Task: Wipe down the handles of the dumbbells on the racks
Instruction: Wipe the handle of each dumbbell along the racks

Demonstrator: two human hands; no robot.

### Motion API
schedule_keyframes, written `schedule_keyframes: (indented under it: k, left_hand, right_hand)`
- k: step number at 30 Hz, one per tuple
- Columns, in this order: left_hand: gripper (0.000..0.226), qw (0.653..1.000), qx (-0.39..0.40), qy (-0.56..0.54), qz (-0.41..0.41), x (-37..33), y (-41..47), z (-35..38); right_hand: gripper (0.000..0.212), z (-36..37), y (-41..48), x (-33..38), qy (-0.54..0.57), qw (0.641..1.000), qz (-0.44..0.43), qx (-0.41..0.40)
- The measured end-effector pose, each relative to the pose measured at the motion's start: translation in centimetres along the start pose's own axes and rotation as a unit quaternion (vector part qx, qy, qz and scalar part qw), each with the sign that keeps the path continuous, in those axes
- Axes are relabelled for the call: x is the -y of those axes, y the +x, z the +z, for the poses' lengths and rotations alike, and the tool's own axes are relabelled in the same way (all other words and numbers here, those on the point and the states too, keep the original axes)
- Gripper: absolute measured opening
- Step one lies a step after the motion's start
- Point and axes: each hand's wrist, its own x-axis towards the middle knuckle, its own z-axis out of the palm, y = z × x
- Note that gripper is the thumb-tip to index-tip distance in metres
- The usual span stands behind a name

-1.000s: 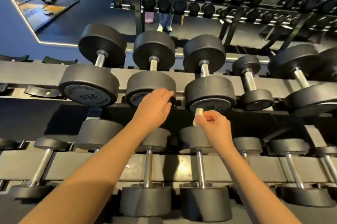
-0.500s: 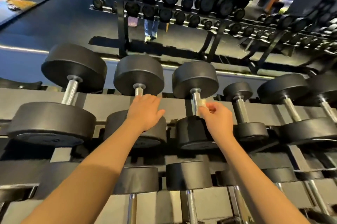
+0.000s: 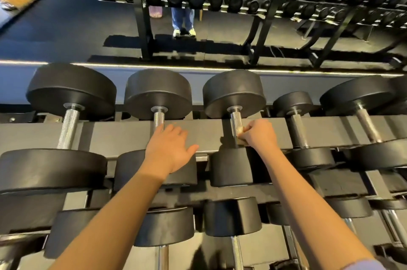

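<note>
Dark gym flooring and more loaded racks fill the far side of the room. Close up, a long grey steel rack [image 3: 123, 135] carries a row of black round-headed dumbbells.

The right hand [image 3: 258, 135] pinches a small pale folded wipe [image 3: 240, 130] and presses it against the right side of the knurled steel handle [image 3: 235, 119] of the third dumbbell from the left [image 3: 234, 91]. The wipe sits low on the bar, just above the near head. A second ago that hand hung lower, in front of the near head, with the wipe clear of any metal. Half a second ago it reached the bar, and now it is set on it.

The left hand [image 3: 168, 151] lies flat, fingers straight and a little spread, with its palm over the near head of the second dumbbell [image 3: 157, 91]. Its fingertips touch the foot of the neighbouring steel bar [image 3: 159, 119], and it has slid up there from the head's front face. It holds nothing and looks to me like a brace.

So the wiping of this handle has, I judge, only just begun. Contact is made low down on one side, and the upper stretch and far side are yet to be covered. The largest dumbbell [image 3: 70, 91] sits at the left end, with smaller ones to the right and a lower tier beneath the arms. Whether the handles to the left are already done I cannot tell.
</note>
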Motion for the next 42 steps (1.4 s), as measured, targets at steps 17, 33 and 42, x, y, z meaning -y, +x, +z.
schedule_keyframes:
  k: [17, 33, 42]
  left_hand:
    - [0.058, 0.995, -0.037, -0.069, -0.054, -0.3, -0.1, 0.0]
    - [0.070, 0.996, -0.073, -0.053, -0.029, -0.3, -0.4, 0.2]
    - [0.055, 0.991, -0.122, -0.026, 0.051, -0.3, 0.1, 0.5]
  right_hand:
    - [0.010, 0.1, 3.2, 1.2, 0.020, 0.998, -0.057, -0.023]
    - [0.009, -0.5, 2.0, 0.4, -0.051, 0.998, 0.002, 0.041]
    - [0.017, 0.0, 3.7, 1.7, 0.118, 0.991, -0.033, -0.061]
